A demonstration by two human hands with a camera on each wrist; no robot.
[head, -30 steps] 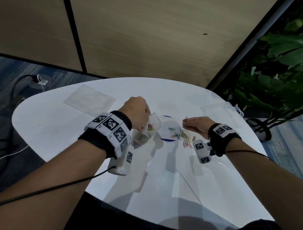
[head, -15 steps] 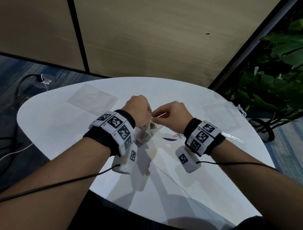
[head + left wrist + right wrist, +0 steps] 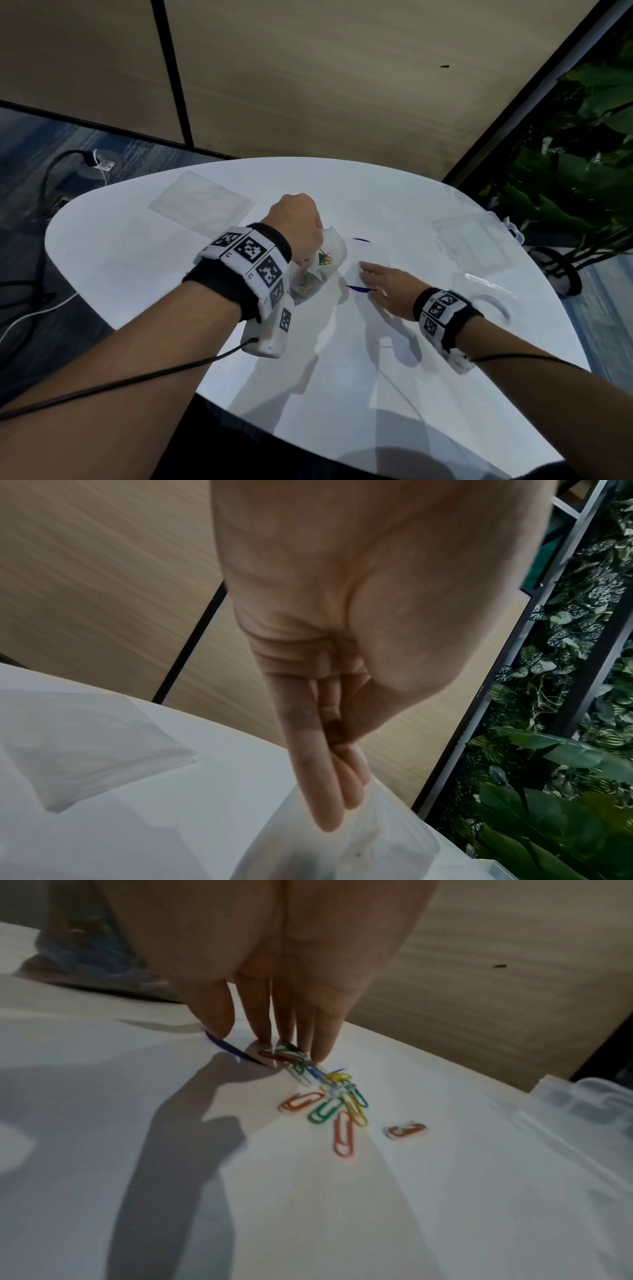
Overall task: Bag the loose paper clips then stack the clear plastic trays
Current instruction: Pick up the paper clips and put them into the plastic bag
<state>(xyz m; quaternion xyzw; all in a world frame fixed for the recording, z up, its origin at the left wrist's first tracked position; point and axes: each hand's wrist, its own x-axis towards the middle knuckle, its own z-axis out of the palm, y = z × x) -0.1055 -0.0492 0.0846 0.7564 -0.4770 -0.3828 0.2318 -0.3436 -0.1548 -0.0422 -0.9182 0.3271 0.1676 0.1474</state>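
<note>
My left hand (image 3: 298,231) pinches the rim of a clear plastic bag (image 3: 330,263) and holds it upright on the white table (image 3: 137,260); coloured paper clips (image 3: 324,258) show inside it. In the left wrist view the fingers (image 3: 334,802) press the bag's edge (image 3: 387,840). To the bag's right, my right hand (image 3: 380,279) lies low with straight fingers, whose tips (image 3: 322,1047) touch the near end of a loose pile of coloured clips (image 3: 329,1096). One red clip (image 3: 407,1130) lies apart. Clear trays lie at the back left (image 3: 202,202) and at the right (image 3: 474,240).
A blue curved line (image 3: 232,1051) is drawn on the table by the pile. A clear latched box edge (image 3: 582,1104) lies right of the clips. Clear plastic pieces (image 3: 493,294) lie near the right rim. A leafy plant (image 3: 582,154) stands beyond the table's right edge.
My right hand carried a clip from the pile to the bag's mouth, then moved back right and down onto the pile. The left hand kept holding the bag.
</note>
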